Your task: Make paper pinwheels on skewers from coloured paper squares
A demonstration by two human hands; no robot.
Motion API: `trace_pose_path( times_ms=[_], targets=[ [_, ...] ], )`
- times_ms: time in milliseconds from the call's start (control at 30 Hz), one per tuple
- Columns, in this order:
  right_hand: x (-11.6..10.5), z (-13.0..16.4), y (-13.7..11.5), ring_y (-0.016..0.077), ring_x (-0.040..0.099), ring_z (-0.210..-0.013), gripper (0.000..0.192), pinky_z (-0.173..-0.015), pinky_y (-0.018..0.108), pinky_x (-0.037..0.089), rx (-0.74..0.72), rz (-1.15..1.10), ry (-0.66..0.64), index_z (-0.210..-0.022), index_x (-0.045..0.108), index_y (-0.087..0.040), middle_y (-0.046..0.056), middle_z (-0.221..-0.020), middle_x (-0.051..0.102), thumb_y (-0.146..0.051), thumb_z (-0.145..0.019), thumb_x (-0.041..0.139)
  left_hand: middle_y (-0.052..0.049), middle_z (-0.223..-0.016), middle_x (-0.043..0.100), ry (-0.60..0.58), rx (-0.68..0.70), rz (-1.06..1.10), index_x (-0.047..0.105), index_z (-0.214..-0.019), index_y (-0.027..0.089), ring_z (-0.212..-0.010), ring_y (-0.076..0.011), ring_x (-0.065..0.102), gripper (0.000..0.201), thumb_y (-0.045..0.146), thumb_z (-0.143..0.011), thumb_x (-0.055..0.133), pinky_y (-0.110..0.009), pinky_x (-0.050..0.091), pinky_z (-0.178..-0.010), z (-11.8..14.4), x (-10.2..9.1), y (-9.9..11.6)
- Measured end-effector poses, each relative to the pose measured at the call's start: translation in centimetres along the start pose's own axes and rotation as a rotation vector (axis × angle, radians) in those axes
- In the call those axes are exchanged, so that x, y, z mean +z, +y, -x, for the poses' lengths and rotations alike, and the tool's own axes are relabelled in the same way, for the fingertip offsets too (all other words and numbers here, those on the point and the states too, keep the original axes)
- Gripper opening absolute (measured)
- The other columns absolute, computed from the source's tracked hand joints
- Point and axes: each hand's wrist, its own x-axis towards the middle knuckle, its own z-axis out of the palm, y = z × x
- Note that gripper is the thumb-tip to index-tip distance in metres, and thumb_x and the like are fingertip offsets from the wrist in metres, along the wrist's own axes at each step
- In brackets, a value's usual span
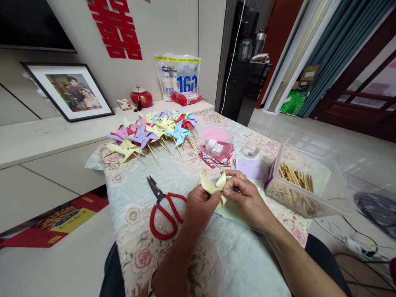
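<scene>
Floral cloth covers the worktop (136,194), which stands beside a low white shelf. Both hands meet above its near centre: the left hand (199,206) and the right hand (244,196) each pinch, fingers closed, a pale yellow paper pinwheel (213,185) held between them (partly folded, blades curling upward). Red-handled scissors (163,206) lie just left. Finished pinwheels (151,132) are heaped farther back; a clear tub of sticks (297,185) sits right.
</scene>
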Motion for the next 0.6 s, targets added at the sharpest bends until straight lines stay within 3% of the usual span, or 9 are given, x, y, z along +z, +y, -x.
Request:
trace_pose_path(
  times_ms=[600],
  targets=[
    [0.21,0.11,-0.02,0.0289,0.047,-0.124,0.014,-0.102,0.047,0.029,0.005,0.003,-0.005,-0.072,0.062,-0.022,0.009,-0.119,0.059,-0.029,-0.085,0.06,-0.004,-0.075,0.077,0.029,0.008,0.009,0.075,-0.084,0.014,-0.066,-0.0177,0.068,0.024,0.026,-0.064,0.077,-0.027,0.053,-0.065,-0.04,0.03,-0.1]
  ],
)
